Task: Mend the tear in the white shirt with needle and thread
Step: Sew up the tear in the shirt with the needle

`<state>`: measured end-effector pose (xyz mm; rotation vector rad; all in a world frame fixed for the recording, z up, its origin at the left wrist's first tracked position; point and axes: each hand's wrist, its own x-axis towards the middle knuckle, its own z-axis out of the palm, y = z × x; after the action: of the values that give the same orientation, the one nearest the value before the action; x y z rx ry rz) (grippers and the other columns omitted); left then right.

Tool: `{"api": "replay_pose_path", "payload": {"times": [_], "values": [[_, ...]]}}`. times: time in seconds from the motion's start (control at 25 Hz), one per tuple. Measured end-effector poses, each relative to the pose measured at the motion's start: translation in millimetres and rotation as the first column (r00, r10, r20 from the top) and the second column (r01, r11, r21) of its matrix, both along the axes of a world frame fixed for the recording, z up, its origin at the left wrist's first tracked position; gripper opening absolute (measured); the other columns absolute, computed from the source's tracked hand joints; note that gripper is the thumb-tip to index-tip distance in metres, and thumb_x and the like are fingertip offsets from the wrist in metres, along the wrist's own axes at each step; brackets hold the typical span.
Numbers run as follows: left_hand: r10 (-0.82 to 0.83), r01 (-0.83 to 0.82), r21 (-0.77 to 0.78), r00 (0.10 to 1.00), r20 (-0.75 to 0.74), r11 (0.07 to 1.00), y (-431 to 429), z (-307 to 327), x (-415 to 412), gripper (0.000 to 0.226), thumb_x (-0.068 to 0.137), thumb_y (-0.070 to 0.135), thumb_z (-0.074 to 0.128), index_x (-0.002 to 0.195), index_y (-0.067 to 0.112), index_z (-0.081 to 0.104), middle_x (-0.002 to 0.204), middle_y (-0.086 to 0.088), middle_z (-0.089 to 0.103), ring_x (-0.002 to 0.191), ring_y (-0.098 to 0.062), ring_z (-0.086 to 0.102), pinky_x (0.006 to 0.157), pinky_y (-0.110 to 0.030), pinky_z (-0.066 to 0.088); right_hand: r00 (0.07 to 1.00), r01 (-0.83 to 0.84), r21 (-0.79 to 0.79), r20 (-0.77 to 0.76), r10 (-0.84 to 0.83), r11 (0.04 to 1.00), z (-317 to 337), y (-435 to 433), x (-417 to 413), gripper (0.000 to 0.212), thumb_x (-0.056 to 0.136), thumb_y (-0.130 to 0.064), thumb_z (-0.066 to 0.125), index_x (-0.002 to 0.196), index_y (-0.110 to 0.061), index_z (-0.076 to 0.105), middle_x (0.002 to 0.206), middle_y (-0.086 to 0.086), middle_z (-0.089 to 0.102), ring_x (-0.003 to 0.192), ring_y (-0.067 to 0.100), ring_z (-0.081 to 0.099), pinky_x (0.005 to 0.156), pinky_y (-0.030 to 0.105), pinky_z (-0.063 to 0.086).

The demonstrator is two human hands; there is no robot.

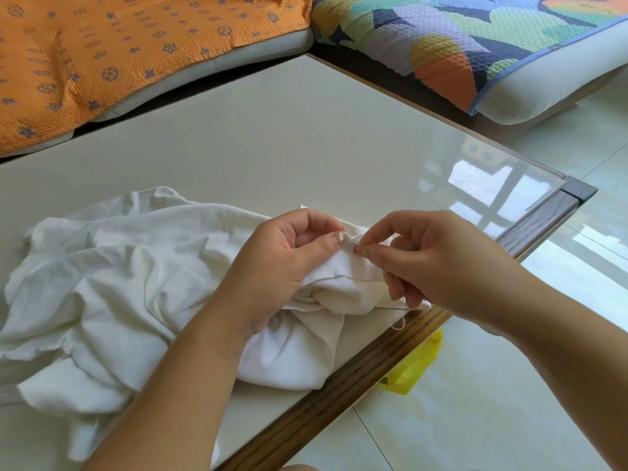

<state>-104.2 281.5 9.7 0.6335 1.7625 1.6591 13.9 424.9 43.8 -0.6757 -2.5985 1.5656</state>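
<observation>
A crumpled white shirt (112,287) lies on the near left part of the table, one fold bunched up by the front edge. My left hand (282,263) grips that raised fold, thumb pressed on top of the cloth. My right hand (438,263) pinches a thin needle (357,248) at the fold, right beside my left thumb. A short end of white thread (401,322) hangs below my right hand over the table edge. The tear itself is hidden between my fingers.
The cream table top (272,137) has a dark wooden rim (356,379) and a glossy right corner. Sofa cushions, orange (102,56) and multicoloured (475,39), lie behind it. A yellow object (414,368) sits on the tiled floor under the table's edge.
</observation>
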Motion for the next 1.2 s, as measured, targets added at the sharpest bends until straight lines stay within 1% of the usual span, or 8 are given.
{"api": "replay_pose_path", "payload": {"times": [0.36, 0.56, 0.64, 0.72, 0.8, 0.92, 1.08, 1.2], "values": [[-0.032, 0.031, 0.004, 0.989, 0.144, 0.999, 0, 3, 2, 0.017, 0.073, 0.019, 0.070, 0.088, 0.010, 0.073, 0.082, -0.008, 0.075, 0.077, -0.016, 0.071, 0.066, -0.022, 0.057, 1.000, 0.001, -0.181, -0.030, -0.006, 0.984, -3, 2, 0, 0.013, 0.089, -0.028, 0.067, 0.079, -0.019, 0.070, 0.054, 0.004, 0.063, 0.042, 0.012, 0.051, 0.041, 0.016, 0.038], [-0.032, 0.037, -0.030, 0.989, 0.147, 0.999, -1, 3, 3, 0.019, 0.068, 0.021, 0.073, 0.084, 0.012, 0.077, 0.083, -0.011, 0.075, 0.076, -0.019, 0.071, 0.067, -0.027, 0.058, 0.999, -0.005, -0.236, -0.043, -0.005, 0.972, -5, 1, -2, 0.014, 0.090, -0.020, 0.065, 0.084, -0.008, 0.063, 0.060, 0.007, 0.069, 0.047, 0.015, 0.058, 0.044, 0.019, 0.044], [-0.045, 0.053, -0.047, 0.988, 0.148, 0.997, -1, 4, 4, 0.018, 0.068, 0.022, 0.074, 0.083, 0.013, 0.078, 0.082, -0.010, 0.075, 0.076, -0.019, 0.072, 0.067, -0.028, 0.058, 0.998, -0.006, -0.265, -0.059, -0.010, 0.964, -6, 2, -3, 0.012, 0.091, -0.018, 0.064, 0.094, -0.008, 0.057, 0.066, 0.009, 0.072, 0.053, 0.021, 0.064, 0.051, 0.027, 0.051], [-0.064, 0.074, -0.074, 0.989, 0.131, 0.995, 0, 3, 5, 0.019, 0.069, 0.024, 0.075, 0.084, 0.012, 0.077, 0.081, -0.009, 0.075, 0.076, -0.019, 0.071, 0.066, -0.028, 0.057, 0.997, -0.039, -0.238, -0.072, 0.022, 0.970, -6, 1, -3, 0.010, 0.094, -0.016, 0.060, 0.101, -0.013, 0.054, 0.073, 0.009, 0.074, 0.062, 0.027, 0.069, 0.063, 0.036, 0.057], [-0.064, 0.074, -0.079, 0.990, 0.125, 0.994, 1, 3, 6, 0.014, 0.068, 0.026, 0.076, 0.078, 0.017, 0.077, 0.079, -0.008, 0.075, 0.073, -0.018, 0.071, 0.065, -0.028, 0.057, 0.994, -0.088, -0.176, -0.080, 0.075, 0.980, -5, -2, -3, 0.007, 0.096, -0.019, 0.057, 0.103, -0.018, 0.056, 0.074, 0.006, 0.074, 0.065, 0.025, 0.071, 0.069, 0.035, 0.059], [-0.053, 0.065, -0.090, 0.990, 0.129, 0.994, 1, 3, 7, 0.011, 0.069, 0.026, 0.076, 0.077, 0.018, 0.077, 0.079, -0.009, 0.075, 0.072, -0.018, 0.071, 0.063, -0.029, 0.056, 0.995, -0.078, -0.119, -0.073, 0.069, 0.990, -6, -6, -4, 0.005, 0.096, -0.022, 0.057, 0.100, -0.019, 0.058, 0.072, 0.005, 0.074, 0.062, 0.022, 0.072, 0.066, 0.031, 0.058], [-0.031, 0.046, -0.128, 0.993, 0.116, 0.991, 2, 5, 10, 0.024, 0.072, 0.026, 0.076, 0.088, 0.008, 0.077, 0.085, -0.016, 0.076, 0.074, -0.024, 0.071, 0.069, -0.035, 0.055, 0.999, -0.024, -0.186, -0.041, 0.016, 0.982, -6, -8, -6, 0.010, 0.099, -0.024, 0.053, 0.097, -0.015, 0.054, 0.070, 0.008, 0.074, 0.060, 0.025, 0.071, 0.061, 0.032, 0.056], [-0.021, 0.041, -0.138, 0.990, 0.140, 0.990, 3, 7, 13, 0.026, 0.072, 0.025, 0.076, 0.091, 0.007, 0.077, 0.089, -0.020, 0.075, 0.076, -0.029, 0.068, 0.070, -0.041, 0.047, 1.000, 0.017, -0.074, 0.000, -0.017, 0.997, -7, -8, -9, 0.011, 0.099, -0.028, 0.052, 0.093, -0.019, 0.052, 0.068, 0.002, 0.074, 0.059, 0.020, 0.071, 0.059, 0.034, 0.057]]}}
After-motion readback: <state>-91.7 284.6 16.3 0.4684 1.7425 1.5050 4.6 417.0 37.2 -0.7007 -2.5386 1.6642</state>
